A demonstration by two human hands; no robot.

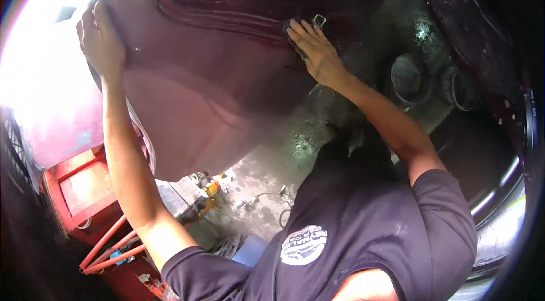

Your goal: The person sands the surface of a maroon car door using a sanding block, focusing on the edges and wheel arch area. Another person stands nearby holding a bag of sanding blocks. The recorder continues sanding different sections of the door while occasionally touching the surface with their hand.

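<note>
A large maroon car panel [187, 91], dull and dusty with a curved recessed contour along its upper part, fills the middle of the head view. My left hand [102, 45] grips the panel's left edge, its fingers bent around the rim. Towards the panel's upper right, my right hand [315, 51] lies with fingers extended and close together. Under those fingers is a dark, thin pad [288, 29], pressed against the contour; most of it is hidden, and its exact kind I cannot make out. A small metal loop [319, 20] sticks out just beyond my right fingertips.
Red metal equipment [85, 187] with tubular bars stands at lower left. Below the panel, a yellow-and-metal tool [211, 188] and a thin cable [284, 216] lie on the stained floor [255, 176]. Round containers [406, 78] sit at right, beside another dark maroon body part [471, 23].
</note>
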